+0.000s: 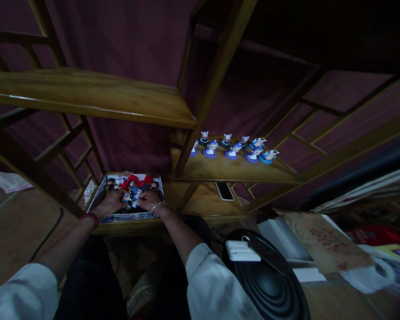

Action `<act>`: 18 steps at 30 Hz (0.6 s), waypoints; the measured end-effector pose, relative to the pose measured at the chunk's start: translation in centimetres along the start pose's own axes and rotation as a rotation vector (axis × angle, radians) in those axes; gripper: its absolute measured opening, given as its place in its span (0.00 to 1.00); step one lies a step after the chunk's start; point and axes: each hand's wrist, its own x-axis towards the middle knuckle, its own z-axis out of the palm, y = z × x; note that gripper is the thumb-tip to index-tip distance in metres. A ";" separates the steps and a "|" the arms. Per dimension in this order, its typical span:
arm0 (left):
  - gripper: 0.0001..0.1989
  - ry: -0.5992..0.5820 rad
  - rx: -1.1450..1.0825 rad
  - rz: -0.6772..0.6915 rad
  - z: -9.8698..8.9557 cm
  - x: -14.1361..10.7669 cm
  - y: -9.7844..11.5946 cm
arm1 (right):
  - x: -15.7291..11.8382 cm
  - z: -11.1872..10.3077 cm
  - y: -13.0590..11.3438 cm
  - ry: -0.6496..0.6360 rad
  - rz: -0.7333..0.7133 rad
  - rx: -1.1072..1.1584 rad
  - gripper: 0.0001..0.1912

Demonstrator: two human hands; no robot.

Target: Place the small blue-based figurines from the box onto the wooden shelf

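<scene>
A shallow white-lined box (162,191) sits on the lower shelf, filled with small figurines in blue, white, red and black. Both of my hands reach into it. My left hand (112,202), with a red bead bracelet at the wrist, curls against the left side of a blue-and-white cluster of figurines (132,198). From the right, my right hand (148,200), wearing a silver bangle, closes on the same cluster. The fingertips are partly hidden among the figurines. Red pieces (143,180) lie behind, toward the box's far wall.
On the higher shelf (213,171) to the right, several figurines (233,151) stand in rows. A phone (224,191) lies on the lower shelf. A wooden shelf board (86,100) spans above the box. At right, a round black stool (270,284) carries a white object (242,250).
</scene>
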 end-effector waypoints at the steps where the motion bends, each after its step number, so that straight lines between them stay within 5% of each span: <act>1: 0.21 -0.016 0.005 0.021 0.0 0.0 0.0 | 0.0 -0.1 0.0 0.011 -0.020 -0.059 0.12; 18: 0.22 -0.067 0.062 0.087 0.8 0.5 -0.9 | -0.3 -0.5 -0.2 0.053 -0.100 -0.168 0.07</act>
